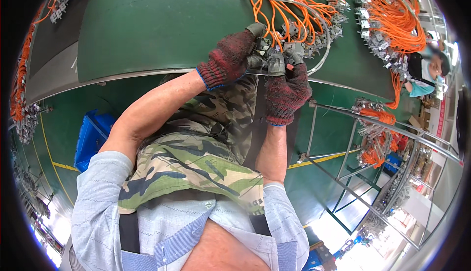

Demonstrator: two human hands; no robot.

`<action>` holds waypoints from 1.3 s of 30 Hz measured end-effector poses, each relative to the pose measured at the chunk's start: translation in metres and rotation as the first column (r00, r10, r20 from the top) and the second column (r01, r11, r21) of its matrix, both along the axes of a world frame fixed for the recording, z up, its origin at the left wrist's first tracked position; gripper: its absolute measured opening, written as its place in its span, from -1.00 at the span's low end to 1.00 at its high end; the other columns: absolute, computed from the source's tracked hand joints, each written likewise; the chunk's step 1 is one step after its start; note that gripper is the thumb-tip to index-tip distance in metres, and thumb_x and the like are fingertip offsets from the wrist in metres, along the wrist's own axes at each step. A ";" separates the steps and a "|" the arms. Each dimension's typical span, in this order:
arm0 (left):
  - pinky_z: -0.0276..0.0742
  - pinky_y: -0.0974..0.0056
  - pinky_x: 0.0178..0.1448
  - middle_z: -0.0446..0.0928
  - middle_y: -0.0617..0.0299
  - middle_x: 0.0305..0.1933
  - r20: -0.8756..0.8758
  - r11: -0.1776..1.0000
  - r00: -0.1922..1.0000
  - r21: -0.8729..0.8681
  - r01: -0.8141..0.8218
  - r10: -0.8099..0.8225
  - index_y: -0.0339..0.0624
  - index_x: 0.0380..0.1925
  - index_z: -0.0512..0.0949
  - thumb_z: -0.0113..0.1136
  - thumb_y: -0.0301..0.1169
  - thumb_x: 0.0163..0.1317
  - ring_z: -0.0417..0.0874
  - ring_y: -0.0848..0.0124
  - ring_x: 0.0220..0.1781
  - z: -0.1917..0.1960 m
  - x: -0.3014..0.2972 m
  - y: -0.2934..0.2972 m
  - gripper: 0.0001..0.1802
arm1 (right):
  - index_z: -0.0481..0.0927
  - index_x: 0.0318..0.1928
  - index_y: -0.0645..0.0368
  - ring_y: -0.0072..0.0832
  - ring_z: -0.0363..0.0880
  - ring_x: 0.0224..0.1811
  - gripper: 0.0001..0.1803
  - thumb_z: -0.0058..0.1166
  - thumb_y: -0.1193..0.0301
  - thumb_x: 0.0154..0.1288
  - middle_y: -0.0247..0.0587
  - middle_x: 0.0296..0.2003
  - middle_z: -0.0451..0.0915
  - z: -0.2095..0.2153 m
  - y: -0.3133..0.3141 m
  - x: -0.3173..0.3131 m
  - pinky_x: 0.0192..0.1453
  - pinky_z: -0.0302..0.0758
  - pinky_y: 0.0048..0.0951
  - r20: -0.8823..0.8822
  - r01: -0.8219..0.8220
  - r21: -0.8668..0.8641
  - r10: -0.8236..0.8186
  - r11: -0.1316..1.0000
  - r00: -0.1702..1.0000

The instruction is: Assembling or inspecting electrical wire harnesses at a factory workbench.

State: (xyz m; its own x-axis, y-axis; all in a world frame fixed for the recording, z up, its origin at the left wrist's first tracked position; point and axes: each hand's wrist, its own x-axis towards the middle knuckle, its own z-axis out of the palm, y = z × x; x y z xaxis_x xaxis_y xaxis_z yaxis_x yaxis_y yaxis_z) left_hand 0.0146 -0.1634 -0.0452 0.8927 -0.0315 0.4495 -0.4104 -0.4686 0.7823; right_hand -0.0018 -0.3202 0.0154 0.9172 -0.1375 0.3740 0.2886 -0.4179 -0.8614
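Both hands wear dark red knitted gloves with dark grey fingertips and meet at the front edge of the green table (pixel 167 30). My left hand (pixel 229 59) is closed on the left side of a small grey cable connector (pixel 265 47). From the right, my right hand (pixel 288 85) pinches at the same connector, its fingers bent over it. The connector's lower part is hidden by the gloves. Beyond the hands, a bundle of orange cables (pixel 289 7) fans across the table, with several grey connectors (pixel 316 48) at its near ends. A pale grey cable (pixel 327 35) loops around the bundle's right side.
A second orange cable bundle (pixel 405 23) lies farther right. Metal rack rails (pixel 353 113) stand at the lower right, with more orange cables (pixel 375 148) there. A blue bin (pixel 93 136) sits on the floor at left. Another person (pixel 426 72) is at the far right.
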 end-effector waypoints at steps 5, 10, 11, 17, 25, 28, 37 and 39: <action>0.63 -0.05 0.12 0.64 -0.13 0.08 -0.014 1.000 1.000 0.006 0.008 -0.008 -0.21 0.41 0.38 0.51 -0.42 0.14 0.68 -0.13 0.08 0.008 -0.003 0.002 -0.19 | 0.77 0.02 0.22 -0.56 0.75 -0.35 -0.69 0.45 0.41 0.31 -0.18 -0.29 0.82 -0.003 -0.001 0.002 -0.18 0.67 -0.43 0.003 -0.046 0.021 0.046 0.999 0.999; 0.63 -0.05 0.11 0.64 -0.14 0.08 0.042 0.998 0.999 0.061 -0.016 0.014 -0.22 0.41 0.38 0.53 -0.41 0.13 0.68 -0.15 0.07 0.004 -0.003 0.007 -0.17 | 0.79 -0.03 0.17 -0.48 0.72 -0.47 -0.70 0.45 0.36 0.26 -0.13 -0.37 0.78 0.015 0.000 0.004 -0.27 0.62 -0.39 0.015 -0.062 -0.226 0.067 0.972 0.998; 0.64 -0.06 0.09 0.65 -0.15 0.05 0.035 0.998 0.999 0.067 0.000 -0.002 -0.17 0.44 0.35 0.46 -0.46 0.19 0.69 -0.17 0.05 0.004 -0.001 0.007 -0.19 | 0.79 -0.03 0.17 -0.48 0.72 -0.47 -0.70 0.45 0.36 0.26 -0.13 -0.37 0.78 0.014 -0.001 0.005 -0.27 0.62 -0.39 0.014 -0.060 -0.227 0.064 0.972 0.998; 0.66 -0.06 0.04 0.65 -0.16 -0.01 0.061 0.997 0.998 0.078 0.000 -0.004 -0.14 0.46 0.33 0.40 -0.52 0.25 0.71 -0.16 0.01 0.001 0.000 0.005 -0.23 | 0.78 -0.04 0.16 -0.44 0.71 -0.50 -0.72 0.43 0.36 0.27 -0.12 -0.39 0.77 0.014 0.000 0.006 -0.28 0.62 -0.38 -0.046 -0.062 -0.222 0.053 0.973 0.998; 0.66 -0.03 0.10 0.65 -0.16 0.07 -0.167 0.963 0.974 -0.244 0.110 -0.153 -0.18 0.37 0.43 0.45 -0.45 0.24 0.71 -0.14 0.06 -0.040 0.024 0.013 -0.31 | 0.71 0.01 0.34 -0.54 0.72 -0.25 -0.70 0.37 0.45 0.34 -0.19 -0.25 0.80 0.006 -0.002 0.008 -0.07 0.65 -0.48 -0.025 -0.122 0.240 0.132 0.963 0.991; 0.61 -0.06 0.20 0.61 -0.16 0.17 0.028 0.995 0.998 0.091 0.048 -0.050 -0.18 0.35 0.44 0.44 -0.37 0.27 0.65 -0.15 0.17 0.000 0.005 0.003 -0.35 | 0.66 0.10 0.34 -0.51 0.71 -0.26 -0.65 0.35 0.46 0.37 -0.15 -0.20 0.79 0.003 -0.039 0.002 -0.13 0.65 -0.50 -0.049 -0.167 0.613 0.248 0.773 0.968; 0.52 -0.15 0.29 0.56 -0.19 0.24 -0.073 0.981 0.994 0.172 0.087 -0.076 -0.16 0.35 0.44 0.36 -0.26 0.32 0.58 -0.21 0.26 0.014 -0.004 0.010 -0.38 | 0.65 0.05 0.29 -0.52 0.67 -0.24 -0.74 0.29 0.48 0.41 -0.18 -0.12 0.74 -0.001 -0.132 0.010 -0.14 0.66 -0.45 -0.178 0.031 0.608 0.099 0.793 0.979; 0.51 -0.15 0.30 0.56 -0.19 0.24 -0.020 0.981 0.999 0.190 0.049 -0.047 -0.16 0.34 0.44 0.37 -0.25 0.32 0.58 -0.21 0.26 0.004 -0.005 0.009 -0.37 | 0.67 0.04 0.26 -0.47 0.68 -0.21 -0.75 0.26 0.43 0.42 -0.24 -0.14 0.71 0.022 -0.139 0.024 -0.08 0.69 -0.40 -0.238 0.142 0.545 -0.009 0.827 0.971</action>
State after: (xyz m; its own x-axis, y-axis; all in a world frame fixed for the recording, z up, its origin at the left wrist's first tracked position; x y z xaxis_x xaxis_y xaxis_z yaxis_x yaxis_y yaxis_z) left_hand 0.0098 -0.1542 -0.0413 0.8947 -0.1582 0.4178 -0.4250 -0.5895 0.6869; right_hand 0.0222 -0.4593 0.0370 0.9430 -0.3328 0.0075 0.0560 0.1365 -0.9891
